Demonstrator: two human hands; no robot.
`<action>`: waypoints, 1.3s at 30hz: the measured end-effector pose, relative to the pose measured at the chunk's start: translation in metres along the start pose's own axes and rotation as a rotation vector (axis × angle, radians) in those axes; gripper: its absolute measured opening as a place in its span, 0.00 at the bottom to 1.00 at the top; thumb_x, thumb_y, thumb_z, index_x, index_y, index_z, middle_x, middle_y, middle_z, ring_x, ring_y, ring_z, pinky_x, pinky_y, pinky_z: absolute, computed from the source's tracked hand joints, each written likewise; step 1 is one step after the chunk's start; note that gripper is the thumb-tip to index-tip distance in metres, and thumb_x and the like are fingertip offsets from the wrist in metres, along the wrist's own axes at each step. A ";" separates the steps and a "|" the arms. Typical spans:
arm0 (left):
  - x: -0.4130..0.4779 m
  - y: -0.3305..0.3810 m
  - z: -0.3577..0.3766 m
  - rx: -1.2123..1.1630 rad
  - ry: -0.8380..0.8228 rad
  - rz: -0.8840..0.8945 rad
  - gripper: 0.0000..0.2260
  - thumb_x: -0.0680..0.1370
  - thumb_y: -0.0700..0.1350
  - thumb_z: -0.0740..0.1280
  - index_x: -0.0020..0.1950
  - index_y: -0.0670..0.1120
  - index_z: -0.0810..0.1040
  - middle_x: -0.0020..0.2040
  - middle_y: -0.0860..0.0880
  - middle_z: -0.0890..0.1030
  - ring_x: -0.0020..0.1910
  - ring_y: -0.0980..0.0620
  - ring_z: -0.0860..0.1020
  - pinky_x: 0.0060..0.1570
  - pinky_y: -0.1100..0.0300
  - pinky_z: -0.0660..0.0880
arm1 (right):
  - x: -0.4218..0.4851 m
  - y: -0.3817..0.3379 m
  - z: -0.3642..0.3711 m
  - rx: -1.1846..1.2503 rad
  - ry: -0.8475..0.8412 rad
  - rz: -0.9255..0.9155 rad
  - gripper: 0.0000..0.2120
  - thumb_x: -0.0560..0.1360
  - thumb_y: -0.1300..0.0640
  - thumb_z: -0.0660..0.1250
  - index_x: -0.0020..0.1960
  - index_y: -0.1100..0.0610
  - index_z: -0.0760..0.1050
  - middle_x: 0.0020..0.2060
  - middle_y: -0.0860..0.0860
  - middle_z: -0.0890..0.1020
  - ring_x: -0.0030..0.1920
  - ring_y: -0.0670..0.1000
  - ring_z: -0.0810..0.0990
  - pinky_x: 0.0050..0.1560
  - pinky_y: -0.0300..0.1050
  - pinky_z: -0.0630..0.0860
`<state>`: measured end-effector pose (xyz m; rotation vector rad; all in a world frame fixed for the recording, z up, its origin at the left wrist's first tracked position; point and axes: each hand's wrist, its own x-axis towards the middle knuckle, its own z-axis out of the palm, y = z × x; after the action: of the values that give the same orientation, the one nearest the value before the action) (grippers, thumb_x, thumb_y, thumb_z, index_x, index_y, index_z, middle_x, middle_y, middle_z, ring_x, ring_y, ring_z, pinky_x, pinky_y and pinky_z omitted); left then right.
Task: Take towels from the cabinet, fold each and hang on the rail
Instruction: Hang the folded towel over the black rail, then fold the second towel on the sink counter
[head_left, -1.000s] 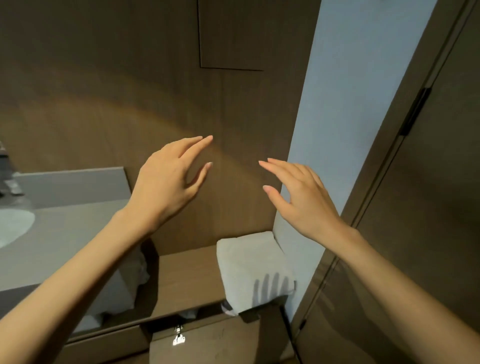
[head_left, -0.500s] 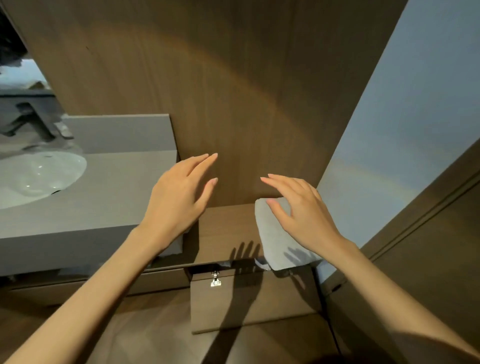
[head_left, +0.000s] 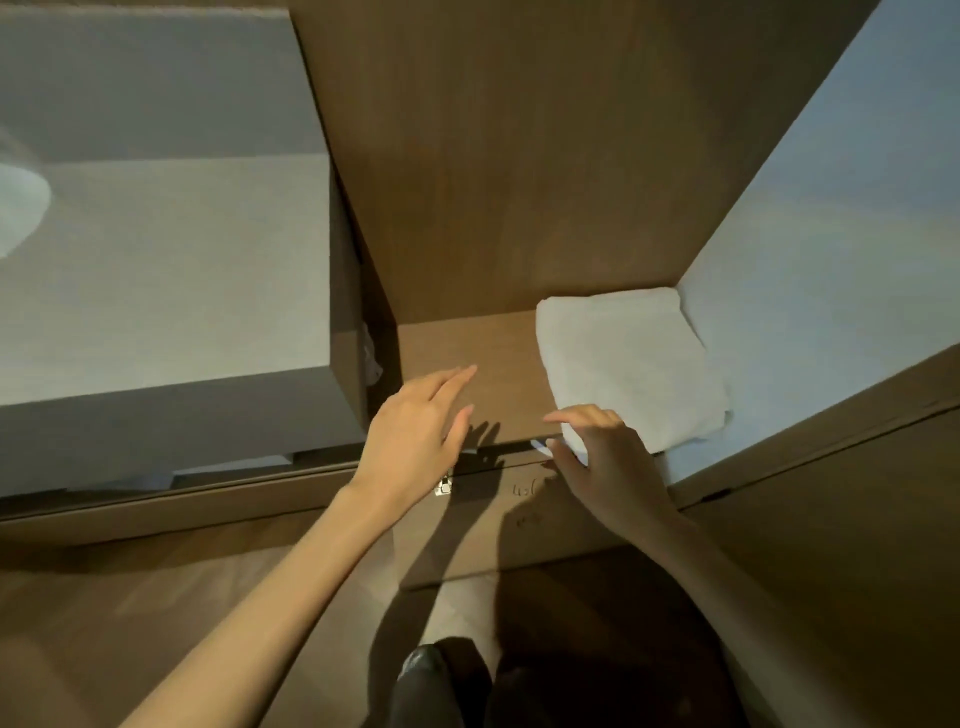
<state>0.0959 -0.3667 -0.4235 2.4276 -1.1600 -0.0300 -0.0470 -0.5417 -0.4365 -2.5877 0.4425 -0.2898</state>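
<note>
Wooden shelf, one folded towel at its right end by the pale wall. Left hand and right hand both loose-fingered, gripping nothing, right one at the towel's near corner. Barely started imo; no rail visible.

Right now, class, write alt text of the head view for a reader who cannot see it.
Two hands reach toward a folded white towel on a wooden shelf: the right hand at its near corner, the left hand open above bare shelf. A grey countertop is at left.
</note>
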 end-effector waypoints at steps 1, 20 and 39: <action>-0.002 -0.010 0.024 -0.008 -0.024 -0.018 0.21 0.81 0.50 0.60 0.74 0.51 0.66 0.68 0.51 0.73 0.67 0.52 0.71 0.64 0.57 0.69 | -0.003 0.013 0.019 0.010 -0.039 0.027 0.12 0.78 0.53 0.66 0.60 0.55 0.78 0.54 0.50 0.82 0.55 0.48 0.79 0.56 0.48 0.78; 0.021 -0.203 0.444 0.362 0.142 -0.040 0.21 0.83 0.55 0.51 0.76 0.54 0.61 0.75 0.48 0.64 0.75 0.44 0.60 0.74 0.46 0.51 | 0.018 0.343 0.418 -0.087 -0.234 0.257 0.18 0.78 0.55 0.65 0.68 0.52 0.71 0.66 0.50 0.73 0.68 0.51 0.70 0.66 0.44 0.64; 0.023 -0.213 0.464 0.356 0.391 0.014 0.19 0.83 0.53 0.53 0.74 0.54 0.65 0.73 0.50 0.68 0.72 0.48 0.65 0.68 0.54 0.56 | 0.059 0.400 0.522 -0.098 -0.112 0.404 0.14 0.75 0.67 0.64 0.56 0.54 0.66 0.50 0.54 0.78 0.50 0.53 0.78 0.50 0.50 0.78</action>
<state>0.1714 -0.4451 -0.9230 2.5600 -1.0689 0.6782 0.0524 -0.6656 -1.0771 -2.5169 0.9378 0.0174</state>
